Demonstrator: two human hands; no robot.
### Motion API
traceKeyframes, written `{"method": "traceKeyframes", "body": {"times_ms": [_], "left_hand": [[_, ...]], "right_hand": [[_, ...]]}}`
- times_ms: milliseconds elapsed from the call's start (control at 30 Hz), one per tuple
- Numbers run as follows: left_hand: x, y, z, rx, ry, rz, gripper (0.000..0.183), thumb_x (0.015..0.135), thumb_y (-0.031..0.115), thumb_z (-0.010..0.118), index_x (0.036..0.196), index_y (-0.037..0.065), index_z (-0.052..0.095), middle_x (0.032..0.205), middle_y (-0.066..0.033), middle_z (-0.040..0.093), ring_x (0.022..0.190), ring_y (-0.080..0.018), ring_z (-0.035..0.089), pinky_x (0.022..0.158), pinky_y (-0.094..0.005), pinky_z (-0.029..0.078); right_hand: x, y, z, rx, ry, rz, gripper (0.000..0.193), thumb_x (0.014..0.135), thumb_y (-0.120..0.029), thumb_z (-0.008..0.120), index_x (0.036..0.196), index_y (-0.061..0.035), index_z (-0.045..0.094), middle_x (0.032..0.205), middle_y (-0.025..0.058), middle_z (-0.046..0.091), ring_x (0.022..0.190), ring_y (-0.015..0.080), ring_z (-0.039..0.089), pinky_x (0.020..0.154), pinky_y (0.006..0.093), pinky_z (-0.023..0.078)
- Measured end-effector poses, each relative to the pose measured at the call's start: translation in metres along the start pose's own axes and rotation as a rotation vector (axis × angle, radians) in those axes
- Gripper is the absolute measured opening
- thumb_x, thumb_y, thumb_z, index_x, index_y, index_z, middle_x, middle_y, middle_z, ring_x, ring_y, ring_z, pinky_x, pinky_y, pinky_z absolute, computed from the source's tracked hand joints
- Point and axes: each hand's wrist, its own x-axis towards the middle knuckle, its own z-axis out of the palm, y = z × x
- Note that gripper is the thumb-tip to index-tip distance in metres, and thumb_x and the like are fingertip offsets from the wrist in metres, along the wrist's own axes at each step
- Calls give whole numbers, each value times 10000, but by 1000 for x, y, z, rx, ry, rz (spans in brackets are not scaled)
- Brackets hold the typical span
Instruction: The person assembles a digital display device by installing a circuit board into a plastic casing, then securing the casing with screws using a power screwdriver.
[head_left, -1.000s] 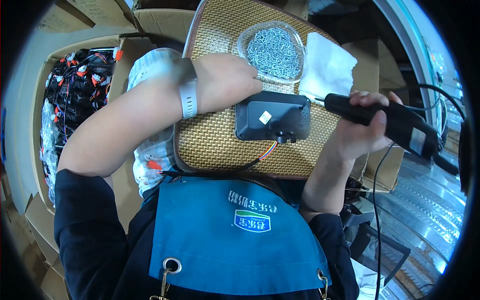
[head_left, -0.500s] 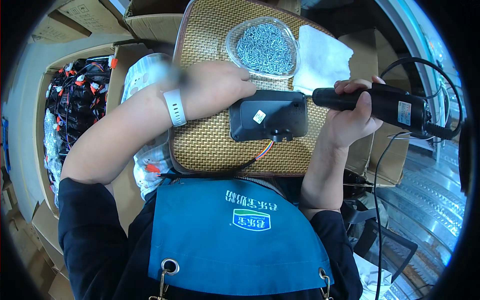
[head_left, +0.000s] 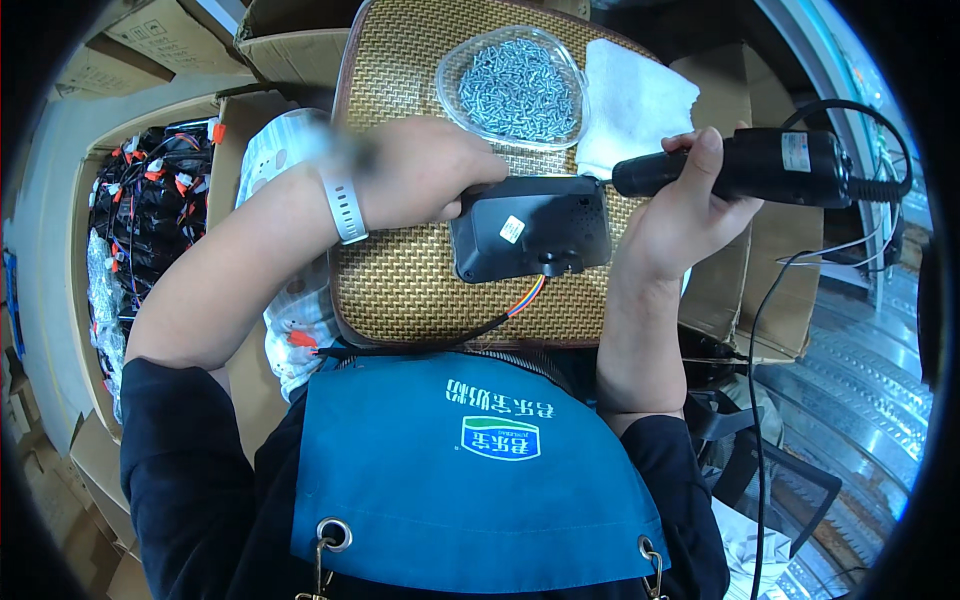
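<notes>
The left hand [head_left: 428, 172] apparently holds the black case [head_left: 532, 228] steady near the tabletop's [head_left: 400, 290] right edge. The right hand [head_left: 700, 205] grips a driver [head_left: 780, 165] at its far-right corner.

The right hand [head_left: 695, 215] grips a driver [head_left: 775, 168], its nose at the corner of a black case [head_left: 480, 245]. The left hand [head_left: 430, 168] touches the case; screws [head_left: 515, 90] fill a tray [head_left: 446, 95].

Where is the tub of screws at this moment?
In the head view, the tub sits on the woven surface, beyond the black case, just left of the white cloth.
</notes>
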Motion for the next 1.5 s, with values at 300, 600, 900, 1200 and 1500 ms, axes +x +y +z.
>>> {"method": "traceKeyframes", "body": {"times_ms": [300,600,900,1200,1500], "left_hand": [[-3,3,2,-71,-14,-17,249,690,49,715,867,59,539,865,-95,598,873,-317,599,773,-425,472],[-3,7,4,-58,-11,29,264,678,56,726,857,59,531,859,-89,587,866,-316,597,761,-423,471],[-4,10,10,-56,-5,42,255,702,68,702,896,64,537,859,-96,584,877,-324,597,753,-424,479],[-14,13,18,-138,158,-40,250,715,42,656,931,54,530,850,-122,572,842,-331,595,740,-424,482],[-52,47,35,-318,391,-426,335,733,-36,600,1060,29,569,955,-145,645,876,-319,644,748,-390,511]], "right_hand": [[22,8,-12,45,-304,33,374,882,-144,676,1127,17,445,723,83,580,616,177,580,612,316,490],[23,8,-16,78,-230,55,352,873,-145,670,1111,22,472,656,90,577,577,190,568,609,339,475],[24,-5,-22,177,-192,-19,330,875,-107,617,1147,32,494,675,87,606,571,177,591,576,322,502],[4,-41,-4,399,-412,125,468,836,-448,571,1184,-146,492,770,22,501,688,169,514,727,370,419],[-28,-9,44,593,-744,258,552,835,-176,714,1247,35,413,773,122,604,648,169,590,613,263,497]]}}
